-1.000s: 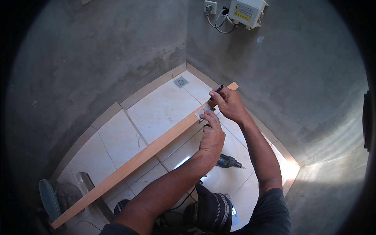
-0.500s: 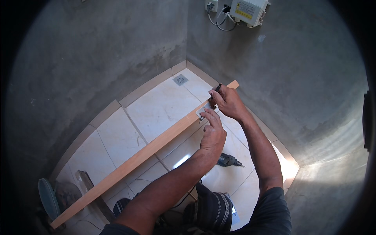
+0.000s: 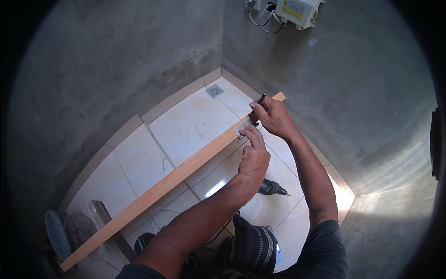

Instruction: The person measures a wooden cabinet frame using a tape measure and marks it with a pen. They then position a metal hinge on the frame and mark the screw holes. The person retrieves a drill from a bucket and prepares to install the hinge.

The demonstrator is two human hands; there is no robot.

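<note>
as the left hand (image 3: 254, 156) is clasping a flat grey plate (image 3: 239, 128), the right hand (image 3: 276, 117) is gripping a slim black tool (image 3: 262, 98). a long tan plank (image 3: 186, 168) is lying beneath.

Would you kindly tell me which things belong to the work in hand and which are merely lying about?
In use:
wooden board
small metal plate, at left hand
dark slim tool, in right hand

Lying about, apparently:
drill, on tiles, perhaps related
round grey-green object
</note>
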